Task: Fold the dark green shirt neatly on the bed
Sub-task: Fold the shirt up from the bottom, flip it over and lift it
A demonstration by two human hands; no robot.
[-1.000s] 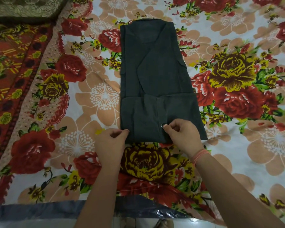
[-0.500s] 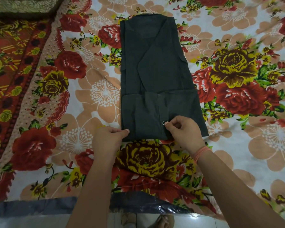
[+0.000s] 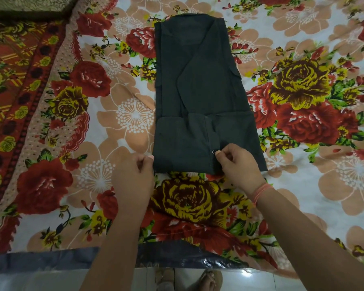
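Observation:
The dark green shirt [image 3: 200,97] lies flat on the flowered bedsheet [image 3: 303,143], folded into a long narrow strip with the collar at the far end and both sleeves laid across its lower part. My left hand [image 3: 135,175] pinches the shirt's near left corner. My right hand [image 3: 237,164] pinches the near hem right of the middle, beside a small metal snap.
A red patterned blanket [image 3: 15,85] covers the bed's left side, with a dark pillow [image 3: 29,7] at the far left corner. The bed's near edge [image 3: 51,261] is wrapped in shiny plastic. Below it are a tiled floor and a foot in a sandal [image 3: 208,280].
Both hands stay on the shirt's near hem. The view has shifted slightly, and the shirt lies as before.

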